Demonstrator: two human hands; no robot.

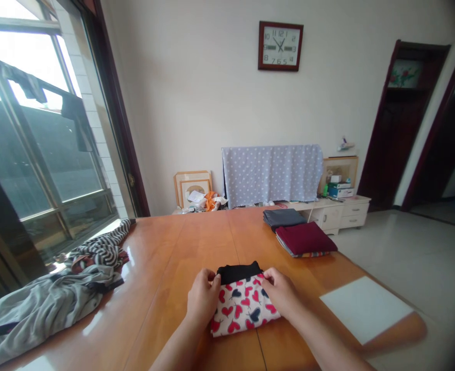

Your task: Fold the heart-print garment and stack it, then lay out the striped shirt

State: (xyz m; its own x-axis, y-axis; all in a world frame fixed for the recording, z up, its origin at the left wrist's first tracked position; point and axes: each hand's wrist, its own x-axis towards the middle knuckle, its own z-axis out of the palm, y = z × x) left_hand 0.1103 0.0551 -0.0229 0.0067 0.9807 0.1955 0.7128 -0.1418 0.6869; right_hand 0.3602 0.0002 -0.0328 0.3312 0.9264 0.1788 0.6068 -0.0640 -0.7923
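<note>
Two bare hands grip a heart-print cloth garment flat on a glossy wooden table, at the lower center of the frame. The left hand, thumb and fingers nearly closed, pinches its upper left corner near the black band; the right hand, in a similar pinch, has hold of the upper right edge.

An uneven pull by either hand could skew the layers or crease the band, and the polished tabletop might let the cloth slide. At center right, a folded maroon cloth lies close to the table's edge, where a knock from the right forearm could tip it off. The gray garment, bunched at lower left and cut by the frame, might slip down if snagged.

The garment's underside and inner layers are hidden, and the fingertips beneath it cannot be made out. Both forearms run out of the bottom of the frame. Whether the pale rectangle at lower right is a sheet or reflected light is hard to tell.
</note>
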